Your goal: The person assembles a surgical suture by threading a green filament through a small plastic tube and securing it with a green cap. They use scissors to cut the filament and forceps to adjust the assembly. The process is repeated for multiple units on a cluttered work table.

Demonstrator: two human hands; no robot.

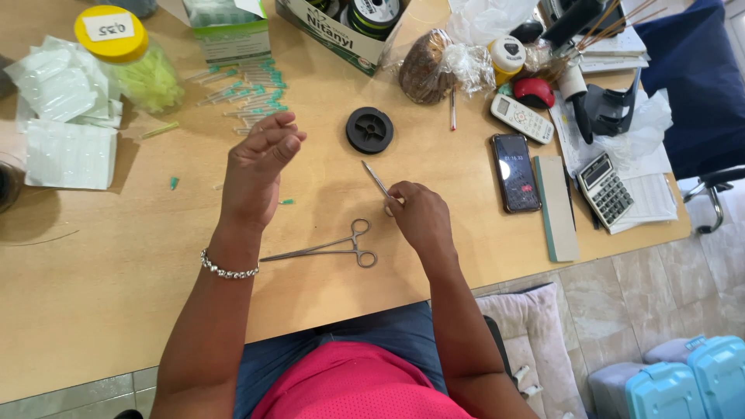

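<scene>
My right hand (419, 213) is closed around a thin silver metal tool (375, 178) whose tip points up and left over the wooden table (93, 295). My left hand (260, 167) is raised above the table with its fingers pinched together; whether something thin is between them is too small to tell. Steel scissor-handled forceps (330, 248) lie flat on the table between my two arms, touched by neither hand. A black round spool (369, 129) lies beyond the hands.
Several capped green-tipped needles (248, 89) lie near a jar with a yellow lid (128, 58). White packets (66, 116) sit at the left. A phone (516, 172), remote (521, 118), calculator (605, 188) and grey block (557, 208) lie at the right.
</scene>
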